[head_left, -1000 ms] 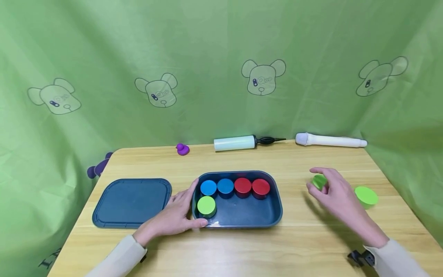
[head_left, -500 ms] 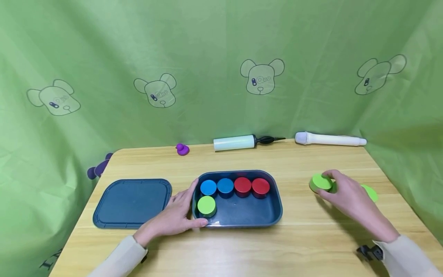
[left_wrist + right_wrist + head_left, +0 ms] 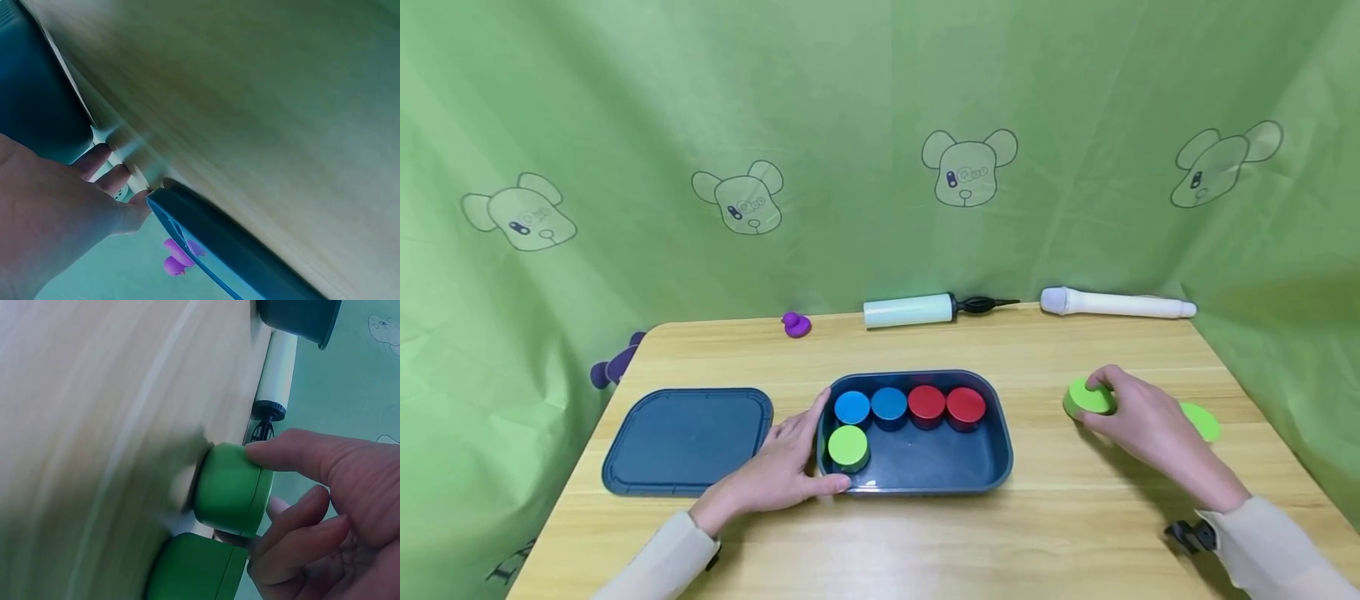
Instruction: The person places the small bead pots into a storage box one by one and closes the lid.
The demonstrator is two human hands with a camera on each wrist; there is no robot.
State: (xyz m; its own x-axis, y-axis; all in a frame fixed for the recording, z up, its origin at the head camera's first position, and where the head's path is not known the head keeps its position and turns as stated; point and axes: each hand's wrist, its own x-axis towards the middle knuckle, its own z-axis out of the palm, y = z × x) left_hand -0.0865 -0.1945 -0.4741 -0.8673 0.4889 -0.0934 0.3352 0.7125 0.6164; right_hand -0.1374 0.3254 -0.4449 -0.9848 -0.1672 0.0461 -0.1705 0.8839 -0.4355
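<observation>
1. Right grip (image 3: pixel 1138 425): narrow, pinching a green round piece (image 3: pixel 1084 397) between thumb and fingers, right of the box and well apart from it. Can't tell if it's clear of the table (image 3: pixel 925 542).
2. Left grip (image 3: pixel 784 463): spread wide, touching the left end of the box (image 3: pixel 940 467), thumb at the near-left corner. Reads as steadying it.
3. Done, by my read: box partly filled. Back row has two blue pieces (image 3: pixel 852 408) then two red pieces (image 3: pixel 927 407); another green piece (image 3: pixel 849 448) sits front left.
4. Left: held piece still outside, plus a loose green piece (image 3: pixel 1201 422) partly behind the right wrist. Right wrist view shows a green one just beside the held one; can't tell if it's the same. Lid (image 3: pixel 688 442) is off, flat on the table left of the box.
5. Pose: right forearm reaches forward and inward from the near right; left forearm comes in from the near left, low.
6. Far edge: purple duck (image 3: pixel 796 326), pump (image 3: pixel 907 311), white wand (image 3: pixel 1120 304).
</observation>
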